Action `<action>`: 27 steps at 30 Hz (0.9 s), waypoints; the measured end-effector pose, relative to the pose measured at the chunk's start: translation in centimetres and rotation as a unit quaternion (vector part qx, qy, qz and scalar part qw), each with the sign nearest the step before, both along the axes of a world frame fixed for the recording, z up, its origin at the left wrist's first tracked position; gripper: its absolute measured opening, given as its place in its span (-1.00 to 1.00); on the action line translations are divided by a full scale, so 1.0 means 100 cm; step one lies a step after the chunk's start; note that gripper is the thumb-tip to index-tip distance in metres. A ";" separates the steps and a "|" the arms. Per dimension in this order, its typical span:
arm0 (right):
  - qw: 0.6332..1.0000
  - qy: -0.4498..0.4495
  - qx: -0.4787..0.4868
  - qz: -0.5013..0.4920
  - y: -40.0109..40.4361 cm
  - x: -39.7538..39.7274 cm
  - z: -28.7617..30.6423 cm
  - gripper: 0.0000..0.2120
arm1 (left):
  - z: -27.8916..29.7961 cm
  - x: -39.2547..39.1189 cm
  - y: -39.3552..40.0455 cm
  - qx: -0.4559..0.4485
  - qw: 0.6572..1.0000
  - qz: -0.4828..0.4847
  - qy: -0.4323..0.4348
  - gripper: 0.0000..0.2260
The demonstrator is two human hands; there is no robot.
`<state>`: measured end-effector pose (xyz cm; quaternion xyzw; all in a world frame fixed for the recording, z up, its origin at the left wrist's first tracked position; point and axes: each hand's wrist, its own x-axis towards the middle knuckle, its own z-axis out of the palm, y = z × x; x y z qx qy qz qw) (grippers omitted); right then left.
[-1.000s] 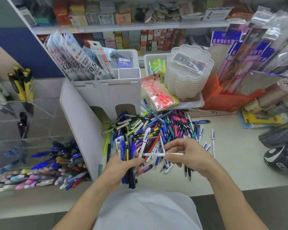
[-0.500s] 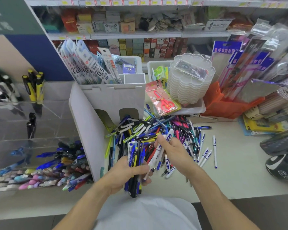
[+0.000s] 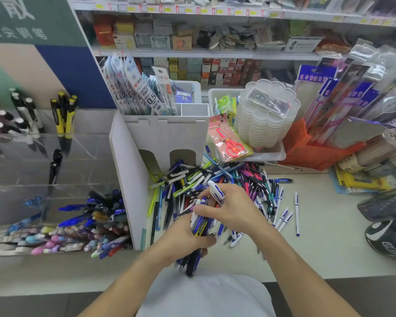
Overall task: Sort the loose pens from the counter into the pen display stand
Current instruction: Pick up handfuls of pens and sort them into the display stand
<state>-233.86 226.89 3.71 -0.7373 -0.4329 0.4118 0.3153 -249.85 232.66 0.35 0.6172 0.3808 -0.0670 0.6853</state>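
Right hand [image 3: 232, 212] pinches a white-and-blue plastic pen [image 3: 216, 192], barrel angled up-left, just above the upright pen bundle [image 3: 198, 227] that the left hand [image 3: 183, 240] grips.

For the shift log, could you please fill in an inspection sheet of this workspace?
Surface: pale counter, bare at right.
Job's things: pen pile on counter; clear stand at left holds pens.
Clutter: scissors pack, tray stack, white divider.
Grippers: left hand grips pen bundle; right hand holds white pen.
Cables: nothing seen.
Surroundings: stocked shelves.
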 end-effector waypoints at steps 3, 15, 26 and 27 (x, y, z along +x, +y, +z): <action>0.999 -0.029 0.014 0.008 0.000 0.000 0.004 -0.87 | 0.004 -0.001 0.004 0.018 1.000 -0.016 0.003 -0.83; 0.994 -0.028 0.084 -0.065 0.003 0.033 0.024 -0.86 | -0.001 -0.014 0.015 -0.042 0.999 -0.015 -0.021 -0.74; 0.934 0.060 0.154 -0.317 -0.046 -0.015 -0.017 -0.95 | -0.006 0.001 -0.001 -0.235 0.891 0.354 -0.157 -0.70; 0.938 0.067 0.145 -0.306 -0.050 -0.024 -0.021 -0.94 | -0.006 0.003 0.000 -0.240 0.881 0.376 -0.158 -0.68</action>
